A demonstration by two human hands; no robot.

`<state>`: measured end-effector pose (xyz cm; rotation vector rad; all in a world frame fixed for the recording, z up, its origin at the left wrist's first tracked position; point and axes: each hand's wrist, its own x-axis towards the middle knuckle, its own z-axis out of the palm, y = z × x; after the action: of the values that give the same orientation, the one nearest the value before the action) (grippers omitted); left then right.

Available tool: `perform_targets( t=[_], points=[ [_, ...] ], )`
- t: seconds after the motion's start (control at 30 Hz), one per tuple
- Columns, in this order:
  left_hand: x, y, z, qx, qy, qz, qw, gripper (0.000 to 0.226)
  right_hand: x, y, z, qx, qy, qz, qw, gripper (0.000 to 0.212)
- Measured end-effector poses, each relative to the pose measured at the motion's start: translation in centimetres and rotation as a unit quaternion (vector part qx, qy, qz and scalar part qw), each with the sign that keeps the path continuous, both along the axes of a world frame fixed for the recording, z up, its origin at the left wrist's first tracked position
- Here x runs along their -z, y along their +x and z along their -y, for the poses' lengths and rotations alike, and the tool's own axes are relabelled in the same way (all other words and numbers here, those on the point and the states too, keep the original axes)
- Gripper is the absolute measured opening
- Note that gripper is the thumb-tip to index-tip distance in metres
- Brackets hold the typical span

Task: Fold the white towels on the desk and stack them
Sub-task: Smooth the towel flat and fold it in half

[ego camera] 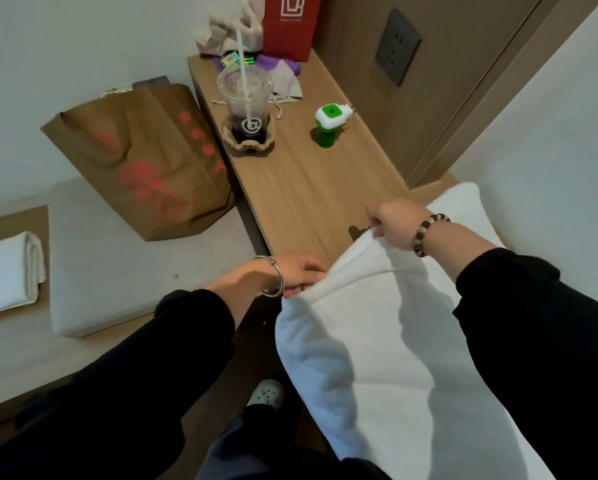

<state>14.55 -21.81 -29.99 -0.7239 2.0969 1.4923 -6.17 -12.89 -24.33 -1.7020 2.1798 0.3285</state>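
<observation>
**Both hands holding up white towel at desk edge**

White towel (377, 341) hangs lifted between the two hands, over the near end of the wooden desk (308, 181), draping down toward the person's legs. Right hand (392, 221) pinches the towel's top edge, fingers curled on the fabric, beaded bracelet on wrist. Left hand (295, 273) grips the towel's left edge lower down, fingers curled into the cloth, metal bangle on wrist. Hands near each other, right one higher and further in. Another towel (463, 206) lies just behind the right wrist on the desk. A folded towel (8, 271) sits well apart at far left. Further back on desk: plastic cup with straw (245, 105), green-white device (330, 124). Brown paper bag (141, 157) left of desk.
</observation>
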Motion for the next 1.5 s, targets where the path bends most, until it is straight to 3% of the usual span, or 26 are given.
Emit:
perform_targets(
  t=[0.07,0.13,0.23,0.33,0.4,0.47,0.57,0.6,0.67,0.77,0.9,1.0,1.13,1.2,1.3,1.37,1.43,1.5],
  points=[
    [0.2,-0.5,-0.6,0.051,-0.023,0.007,0.998,0.014,0.8,0.3,-0.4,-0.017,-0.05,-0.038,0.998,0.009],
    [0.4,-0.9,-1.0,0.034,-0.009,-0.008,0.999,0.018,1.8,0.2,-1.0,-0.012,-0.078,-0.056,0.995,0.006],
    [1.0,-1.1,-1.0,-0.015,-0.07,-0.047,0.996,0.029,3.0,-0.3,-1.8,0.016,-0.091,-0.041,0.995,0.008],
    [0.7,-0.9,0.1,-0.065,-0.232,-0.058,0.969,0.037,3.1,-0.6,-1.8,0.025,-0.082,-0.026,0.996,0.01],
    [0.4,-0.9,1.0,-0.046,-0.373,-0.056,0.925,0.028,2.8,-0.6,-1.1,0.023,-0.071,-0.026,0.997,0.01],
    [0.4,-1.2,1.4,-0.083,-0.433,-0.085,0.893,0.026,2.7,-0.5,-0.5,0.031,-0.118,-0.069,0.99,0.008],
    [1.3,-2.1,1.9,-0.209,-0.322,-0.073,0.92,0.035,3.5,-0.5,-0.2,0.098,-0.251,-0.12,0.956,0.006],
    [1.7,-2.2,2.1,-0.23,-0.269,-0.055,0.933,0.038,3.8,-0.6,-0.3,0.127,-0.255,-0.11,0.952,0.007],
    [2.4,-2.2,2.6,-0.207,-0.23,-0.031,0.95,0.039,4.7,-1.1,-0.5,0.153,-0.17,-0.079,0.97,0.023],
    [2.8,-1.9,3.2,-0.168,-0.268,-0.009,0.948,0.039,5.7,-2.0,-1.0,0.095,-0.029,-0.095,0.99,0.042],
    [3.4,-2.3,2.8,-0.172,-0.321,0.002,0.931,0.037,5.6,-4.2,-1.3,0.133,-0.009,-0.09,0.987,0.071],
    [3.6,-2.7,2.5,-0.172,-0.324,0.009,0.93,0.035,5.3,-5.7,-0.8,0.156,0.002,-0.095,0.983,0.063],
    [4.0,-2.9,2.9,-0.181,-0.299,0.01,0.937,0.033,5.4,-6.8,0.0,0.161,-0.024,-0.154,0.975,0.033],
    [4.3,-2.8,3.3,-0.218,-0.256,-0.001,0.942,0.029,5.5,-7.1,0.1,0.177,-0.034,-0.199,0.963,0.045],
    [4.5,-2.7,3.3,-0.229,-0.25,-0.018,0.941,0.029,6.1,-6.2,-0.1,0.239,-0.04,-0.2,0.949,0.079],
    [4.4,-2.5,3.0,-0.216,-0.267,-0.051,0.938,0.026,6.8,-4.8,0.1,0.248,-0.099,-0.17,0.949,0.065],
    [4.4,-2.2,2.8,-0.22,-0.267,-0.083,0.934,0.022,7.5,-3.0,0.6,0.193,-0.198,-0.117,0.954,0.036],
    [4.1,-2.0,2.8,-0.234,-0.261,-0.091,0.932,0.017,8.1,-0.7,1.0,0.13,-0.269,-0.034,0.954,0.023]
  ],
)
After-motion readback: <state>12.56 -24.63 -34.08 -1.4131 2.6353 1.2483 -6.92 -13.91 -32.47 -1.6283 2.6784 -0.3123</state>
